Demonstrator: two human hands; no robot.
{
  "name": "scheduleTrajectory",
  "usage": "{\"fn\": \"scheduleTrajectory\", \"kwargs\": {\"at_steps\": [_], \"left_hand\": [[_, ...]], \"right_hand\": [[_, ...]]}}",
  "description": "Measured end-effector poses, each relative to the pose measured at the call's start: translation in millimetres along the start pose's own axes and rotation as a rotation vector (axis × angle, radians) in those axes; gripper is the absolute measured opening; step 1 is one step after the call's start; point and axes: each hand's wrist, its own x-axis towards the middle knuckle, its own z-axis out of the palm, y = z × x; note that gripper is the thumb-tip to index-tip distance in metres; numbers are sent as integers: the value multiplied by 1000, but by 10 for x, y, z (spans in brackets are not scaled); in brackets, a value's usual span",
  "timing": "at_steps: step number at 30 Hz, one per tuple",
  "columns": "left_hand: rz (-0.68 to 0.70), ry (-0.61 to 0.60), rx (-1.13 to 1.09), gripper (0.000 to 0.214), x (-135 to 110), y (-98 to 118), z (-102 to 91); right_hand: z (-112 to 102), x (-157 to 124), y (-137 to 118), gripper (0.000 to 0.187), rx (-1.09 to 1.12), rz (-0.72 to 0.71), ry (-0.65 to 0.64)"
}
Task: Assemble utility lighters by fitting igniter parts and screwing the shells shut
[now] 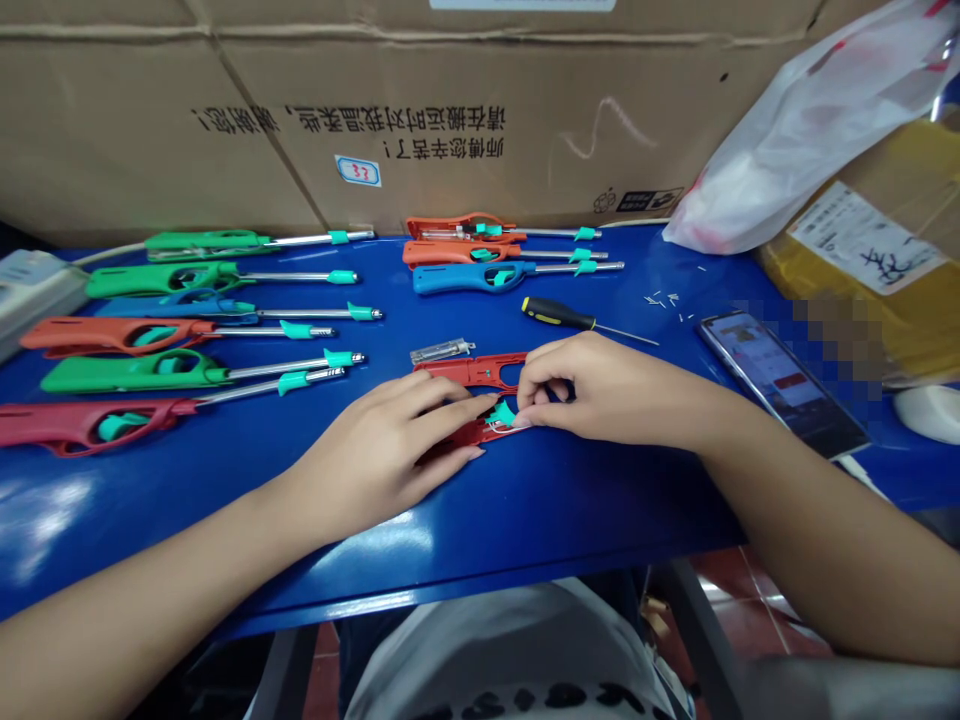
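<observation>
Red plastic is gathered between the two hands at the middle of the blue bench (585, 500), where the lower shell (472, 434) is laid near the bench's front edge. By the left hand (405, 425) it is held down, the fingers grasping it from above with the thumb along the near side. Beside that forefinger's tip, a green trigger (501, 412) is seated in the shell. The right hand (589, 385) is bent over the shell's right end, its thumb and forefinger brought close together; whether anything is pinched there cannot be told. Just beyond, the upper shell (480, 371) is set down, and behind it a clear tank (442, 351). Six lighters (142, 370) in green, blue, orange and red are lined up at the left, their metal rods pointed right; three more (472, 277), two orange and one blue, are placed farther back. Nearer, a black and yellow screwdriver (559, 313) is left lying, with small white pins (660, 299) scattered to its right. Farther right, a lit phone (784, 380) and a white mouse (930, 412) are seen. Behind everything, a cardboard box (135, 110) is stood.
</observation>
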Motion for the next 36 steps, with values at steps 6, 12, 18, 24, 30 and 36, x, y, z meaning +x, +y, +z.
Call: {"fn": "scheduleTrajectory", "kwargs": {"at_steps": [6,12,18,24,30,36], "left_hand": [[-19,-87,41,44,3,33,-35],[-23,-112,76,41,-1,34,-32],[-9,-98,85,39,-5,30,-19],[-11,-102,82,40,-9,30,-22],[-12,-99,75,40,-9,18,-20],[-8,-100,72,41,3,20,-14]], "right_hand": [[-69,-42,-10,22,-52,-44,35],[-100,-86,11,3,-89,-126,-66],[-136,-93,17,15,-105,-212,-92],[-161,-104,31,16,-92,-181,-85],[-135,-101,26,15,-96,-152,-50],[-154,-119,19,14,-130,-192,-52]]}}
